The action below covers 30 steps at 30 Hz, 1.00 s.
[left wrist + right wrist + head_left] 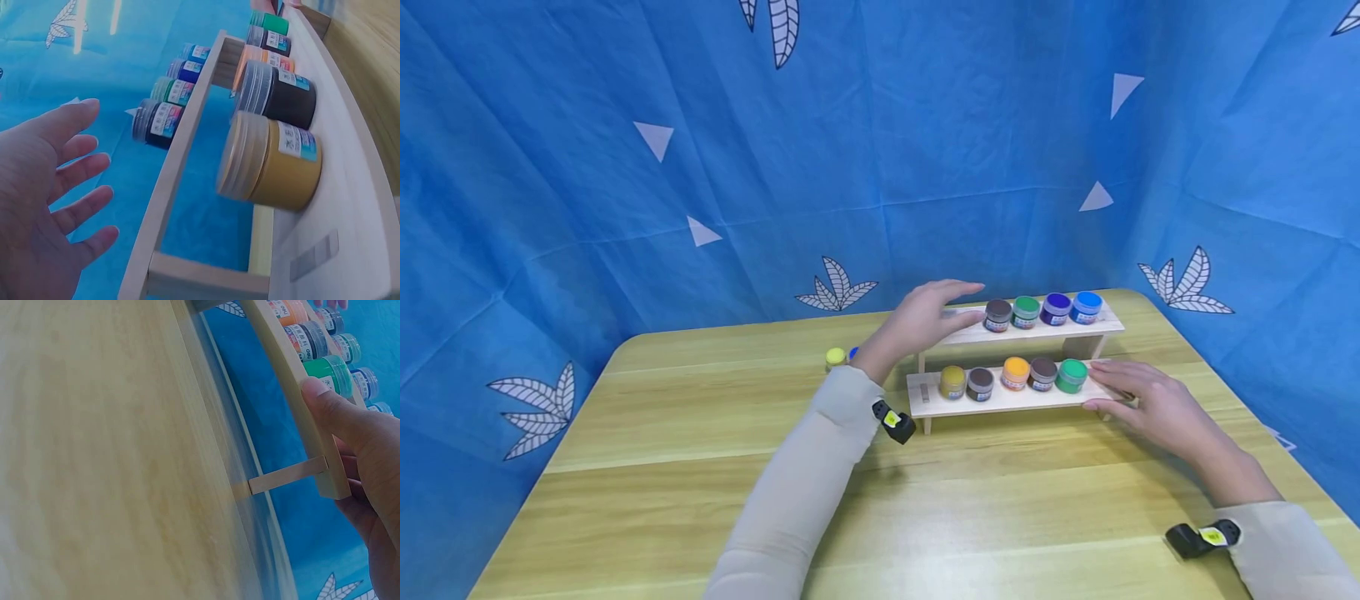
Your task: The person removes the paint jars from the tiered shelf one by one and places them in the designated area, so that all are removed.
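A two-tier wooden rack (940, 404) carries small paint jars on both steps. My left hand (925, 317) hovers by the upper step's left end, fingers spread and nothing held, close to a dark brown jar (997, 316). In the left wrist view, a gap separates the left fingers (87, 206) from that jar. My right hand (1150, 404) grips the lower step's right end, thumb along the front edge and fingers behind. A green jar (1071, 377) stands right beside this grip; the right wrist view shows the thumb (322, 394) overlapping its base.
On the upper step are also green, purple and blue jars (1087, 307). The lower step holds mustard (952, 382), dark brown and orange (1016, 374) jars too. Behind the left forearm, a yellow jar (835, 358) and a partly hidden blue one stand on the wooden table (700, 450). Blue cloth (880, 150) hangs behind.
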Motion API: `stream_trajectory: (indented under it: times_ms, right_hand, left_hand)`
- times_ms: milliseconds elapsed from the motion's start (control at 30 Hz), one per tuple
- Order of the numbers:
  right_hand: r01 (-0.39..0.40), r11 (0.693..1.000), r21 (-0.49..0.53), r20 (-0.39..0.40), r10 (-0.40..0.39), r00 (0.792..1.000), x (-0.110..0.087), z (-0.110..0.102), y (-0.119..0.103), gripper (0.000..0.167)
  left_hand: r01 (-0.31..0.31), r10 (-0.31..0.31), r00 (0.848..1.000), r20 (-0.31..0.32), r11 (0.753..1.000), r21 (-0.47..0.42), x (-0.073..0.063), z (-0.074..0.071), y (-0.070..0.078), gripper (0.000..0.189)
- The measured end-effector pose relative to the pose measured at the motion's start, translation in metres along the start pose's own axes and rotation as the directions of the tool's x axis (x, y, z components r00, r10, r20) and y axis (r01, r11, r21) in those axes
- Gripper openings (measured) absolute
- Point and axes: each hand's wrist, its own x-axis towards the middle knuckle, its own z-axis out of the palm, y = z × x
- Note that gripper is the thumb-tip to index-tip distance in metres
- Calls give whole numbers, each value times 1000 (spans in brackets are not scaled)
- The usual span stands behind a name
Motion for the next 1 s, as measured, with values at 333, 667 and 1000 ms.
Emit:
stream_trajectory:
  times_ms: [333,667,1000]
  right_hand:
    - [1,1000,3,7,-1,1000,0,0,1,58]
    - [-3,1000,11,17,3,1000,0,0,2,59]
    - [6,1000,25,9,-6,1000,1,-2,2,58]
  left_hand:
    - [-10,10,999,36,1000,11,18,10,7,49]
    - [31,-27,999,45,996,-83,35,19,2,50]
    - [38,-31,997,68,994,-107,35,21,4,46]
